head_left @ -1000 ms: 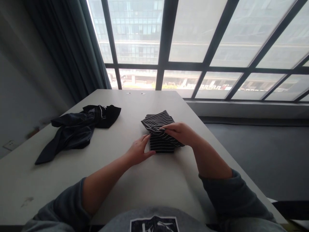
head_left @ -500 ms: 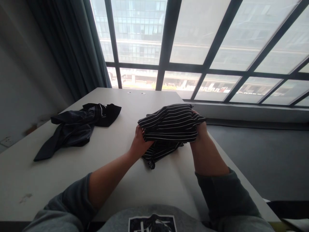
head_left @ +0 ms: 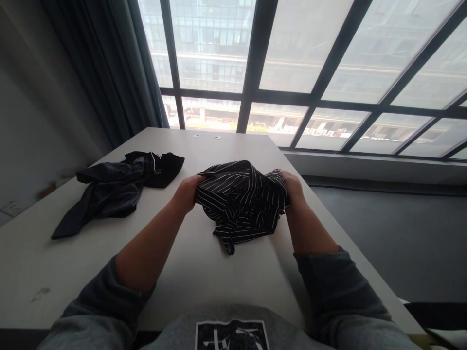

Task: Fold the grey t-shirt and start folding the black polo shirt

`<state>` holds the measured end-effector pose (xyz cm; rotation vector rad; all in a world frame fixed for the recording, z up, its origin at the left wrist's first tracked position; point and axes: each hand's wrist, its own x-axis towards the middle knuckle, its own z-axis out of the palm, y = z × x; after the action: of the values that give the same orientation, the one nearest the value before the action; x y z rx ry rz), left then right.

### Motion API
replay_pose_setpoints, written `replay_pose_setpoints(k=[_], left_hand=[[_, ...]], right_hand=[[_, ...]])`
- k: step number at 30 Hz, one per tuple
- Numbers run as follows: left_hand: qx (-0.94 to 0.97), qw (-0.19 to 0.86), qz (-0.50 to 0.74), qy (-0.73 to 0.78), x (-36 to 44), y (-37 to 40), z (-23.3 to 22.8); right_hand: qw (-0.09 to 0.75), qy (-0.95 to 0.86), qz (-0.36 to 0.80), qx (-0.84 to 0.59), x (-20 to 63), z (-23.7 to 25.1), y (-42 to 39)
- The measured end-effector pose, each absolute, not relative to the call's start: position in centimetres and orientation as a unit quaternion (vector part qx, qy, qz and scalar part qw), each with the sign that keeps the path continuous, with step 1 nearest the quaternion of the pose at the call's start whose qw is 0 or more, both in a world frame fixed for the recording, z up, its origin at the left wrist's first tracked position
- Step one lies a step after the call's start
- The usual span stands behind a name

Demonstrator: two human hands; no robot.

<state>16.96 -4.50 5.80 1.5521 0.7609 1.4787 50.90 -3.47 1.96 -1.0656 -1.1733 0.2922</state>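
- At ten o'clock from the middle of the table [head_left: 211, 282], a dark curtain [head_left: 105, 63] hangs beside the window [head_left: 292, 43].
- Dark clothes [head_left: 120, 194] lie rumpled on the table at nine o'clock, a white cord [head_left: 153, 163] showing at their far end; neither hand touches them.
- The left hand [head_left: 186, 194] is closed on the striped cloth's nine o'clock edge, thumb near the top and fingers curled behind.
- The striped cloth [head_left: 242, 194] is in the middle, bunched between the hands. Its upper part is raised; a lower flap trails towards six o'clock and seems to rest on the table, though the dark folds make that hard to judge.
- The right hand [head_left: 292, 187] is wrapped round the three o'clock edge. Its fingertips are hidden, so I can't tell how tight the grip is.
- The step in hand looks like opening out the cloth. The next move, I'd judge, calls for firm hold of both edges and an even pull towards nine and three, with the crumpled middle freed.
- Against half a second ago, the left hand is further out towards ten o'clock and the hands are slightly wider apart; the smooth striped panel has become crumpled folds. The dark clothes lie as they did.
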Motion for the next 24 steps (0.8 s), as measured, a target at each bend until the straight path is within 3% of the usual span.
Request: replay_pose_setpoints(k=[7, 13, 16, 21, 24], left_hand=[[0.636, 0.295, 0.623, 0.347, 15.6, -3.8, 6.0], [0.629, 0.217, 0.611, 0.428, 13.7, -3.0, 6.6], [0.658, 0.156, 0.522, 0.519, 12.4, -2.8, 7.2], [0.643, -0.146, 0.336, 0.673, 10.2, -2.6, 7.4], [0.675, -0.159, 0.289, 0.66, 10.2, -2.1, 6.5]], right_hand=[[0.743, -0.434, 0.171, -0.479, 50.2, 2.4, -4.6], [0.71, -0.48, 0.054, -0.512, 50.5, 2.5, -4.8], [0.687, -0.507, 0.015, -0.52, 49.8, 2.5, -5.0], [0.641, -0.549, -0.061, -0.533, 49.0, 3.0, -6.1], [0.613, -0.577, -0.062, -0.536, 49.0, 3.5, -6.7]])
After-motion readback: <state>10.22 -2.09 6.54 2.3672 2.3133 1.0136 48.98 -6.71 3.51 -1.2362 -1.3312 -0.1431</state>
